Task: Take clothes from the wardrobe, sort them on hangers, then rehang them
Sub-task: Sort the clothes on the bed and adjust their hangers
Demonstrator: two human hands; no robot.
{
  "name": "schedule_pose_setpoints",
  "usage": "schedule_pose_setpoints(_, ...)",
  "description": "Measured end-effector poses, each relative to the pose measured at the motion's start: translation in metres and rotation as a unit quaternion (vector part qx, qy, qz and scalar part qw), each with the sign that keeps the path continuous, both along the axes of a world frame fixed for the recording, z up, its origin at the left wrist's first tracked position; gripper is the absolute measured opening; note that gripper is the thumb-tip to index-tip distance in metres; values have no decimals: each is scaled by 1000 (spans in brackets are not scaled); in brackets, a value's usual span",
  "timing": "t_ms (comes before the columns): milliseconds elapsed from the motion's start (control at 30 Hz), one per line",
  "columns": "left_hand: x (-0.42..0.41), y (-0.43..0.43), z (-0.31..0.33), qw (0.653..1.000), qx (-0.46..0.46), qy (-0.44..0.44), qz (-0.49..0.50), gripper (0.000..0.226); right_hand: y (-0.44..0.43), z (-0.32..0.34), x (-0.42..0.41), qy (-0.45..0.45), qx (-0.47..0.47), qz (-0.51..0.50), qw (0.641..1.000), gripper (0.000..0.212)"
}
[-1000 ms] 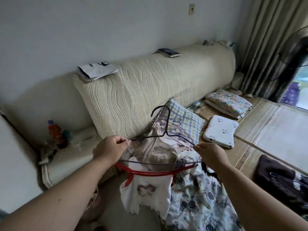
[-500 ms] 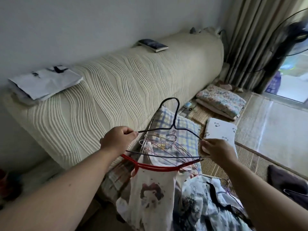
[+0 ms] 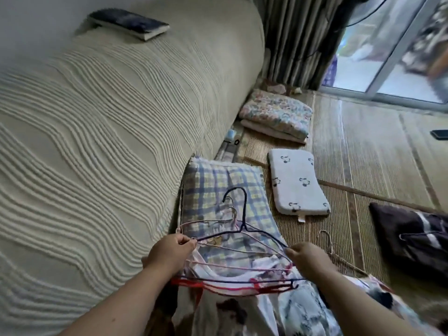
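Navy hanger (image 3: 244, 214) pinched in fingers (image 3: 188, 241) of left hand (image 3: 169, 253) and right hand (image 3: 308, 257), over plaid pillow (image 3: 211, 185) beside headboard (image 3: 97, 141).

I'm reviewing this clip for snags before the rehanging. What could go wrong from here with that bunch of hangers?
1. The left hand and right hand have only a fingertip grip at the ends of the dark blue hanger. The pink hangers, crossed loosely under it, may slip or tangle.
2. The white garment on the red hanger dangles low and could slide off.
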State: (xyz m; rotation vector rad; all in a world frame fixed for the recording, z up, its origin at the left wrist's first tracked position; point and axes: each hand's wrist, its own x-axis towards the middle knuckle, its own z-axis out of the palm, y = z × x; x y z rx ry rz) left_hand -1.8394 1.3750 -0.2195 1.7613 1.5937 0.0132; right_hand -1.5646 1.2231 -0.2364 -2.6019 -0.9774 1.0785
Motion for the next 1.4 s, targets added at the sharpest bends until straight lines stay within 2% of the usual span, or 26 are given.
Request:
schedule_pose_setpoints(200,16,56,-73,998,-40,32,-49,23,35,-64,-11,24,-67,-17,997,31)
schedule_pose_setpoints(300,19,69,-105,994,-46,53,-81,24,39,-87,-20,23,-84,-18,996,43)
schedule_pose_setpoints(400,25,67,-123,986,-23,108,-128,63,38,-91,-29,14,-68,-20,997,61)
schedule_pose_setpoints(467,35,55,-115,979,-5,120,-162,72,32,-80,-33,3,-51,-11,999,67)
schedule_pose_setpoints(667,96,-24,-50,945,11,61,-322,60,-40,-13,-29,-68,2,15,998,68)
schedule_pose_setpoints(833,160,-145,12,879,41,-36,-474,61,-159,35,-22,-113,-5,-64,992,69)
schedule_pose_setpoints(1033,224,-330,66,752,78,-94,-647,65,-345,72,-19,-152,-28,-216,964,66)
schedule_pose_setpoints(1133,242,-421,85,710,95,-99,-691,61,-448,85,-15,-157,-12,-291,944,65)
schedule_pose_setpoints(1267,258,-549,100,681,94,-105,-718,57,-592,102,-14,-145,-2,-356,923,65)
schedule_pose_setpoints(1400,270,-675,99,684,22,-89,-724,71,-724,127,-13,-140,-12,-398,907,64)
